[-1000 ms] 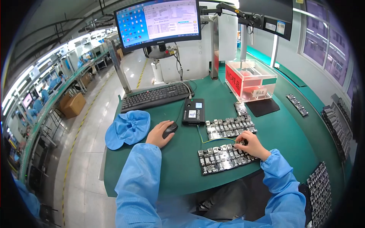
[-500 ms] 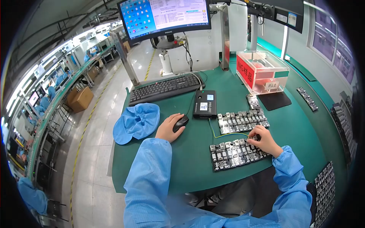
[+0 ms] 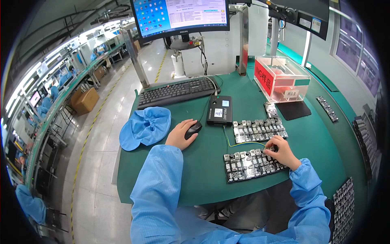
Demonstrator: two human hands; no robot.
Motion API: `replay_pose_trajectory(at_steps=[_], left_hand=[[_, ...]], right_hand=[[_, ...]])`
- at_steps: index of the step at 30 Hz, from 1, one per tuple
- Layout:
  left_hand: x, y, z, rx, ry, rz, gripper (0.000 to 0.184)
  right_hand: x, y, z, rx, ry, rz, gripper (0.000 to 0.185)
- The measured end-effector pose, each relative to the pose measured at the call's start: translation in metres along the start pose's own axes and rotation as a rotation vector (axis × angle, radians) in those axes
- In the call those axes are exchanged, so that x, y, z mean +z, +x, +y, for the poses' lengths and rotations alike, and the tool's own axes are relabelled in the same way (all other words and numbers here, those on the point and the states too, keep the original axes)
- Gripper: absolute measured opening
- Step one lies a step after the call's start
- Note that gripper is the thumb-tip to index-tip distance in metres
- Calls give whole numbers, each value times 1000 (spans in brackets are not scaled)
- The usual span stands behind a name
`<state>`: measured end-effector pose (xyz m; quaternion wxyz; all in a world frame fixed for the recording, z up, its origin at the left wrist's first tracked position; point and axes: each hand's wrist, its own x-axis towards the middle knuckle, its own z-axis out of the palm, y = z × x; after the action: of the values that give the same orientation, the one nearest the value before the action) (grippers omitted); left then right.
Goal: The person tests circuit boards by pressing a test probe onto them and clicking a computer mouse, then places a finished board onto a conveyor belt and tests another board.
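Note:
My left hand (image 3: 180, 135) rests over a black computer mouse (image 3: 193, 129), fingers curved along its side. With fingertips pinched, my right hand (image 3: 281, 152) holds the end of a yellow-green cable (image 3: 246, 143) at the upper edge of the near circuit board panel (image 3: 248, 164). The connector itself is hidden by my fingers. From there the cable runs to a small black box with a lit screen, the programmer (image 3: 219, 110). A second circuit board panel (image 3: 260, 131) lies just beyond, and a smaller board piece (image 3: 271, 110) touches its far end.
A blue cap (image 3: 145, 129) lies left of the mouse. Behind are a keyboard (image 3: 177, 93) and a monitor (image 3: 180, 18). A clear box with a red label (image 3: 281, 79) stands back right beside a black pad (image 3: 293, 110). More boards (image 3: 343, 209) are stacked at the right.
The view has shifted slightly. Both hands keep their places, the left on the mouse and the right pinching the cable end at the near panel.

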<state>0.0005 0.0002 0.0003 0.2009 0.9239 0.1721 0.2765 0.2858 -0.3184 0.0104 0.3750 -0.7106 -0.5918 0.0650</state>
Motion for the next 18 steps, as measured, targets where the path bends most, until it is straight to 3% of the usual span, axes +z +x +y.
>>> replay_pose_trajectory(at_steps=[18], left_hand=[[0,1,2,-18,9,-2,49]], right_hand=[[0,-1,0,17,-1,-5,17]])
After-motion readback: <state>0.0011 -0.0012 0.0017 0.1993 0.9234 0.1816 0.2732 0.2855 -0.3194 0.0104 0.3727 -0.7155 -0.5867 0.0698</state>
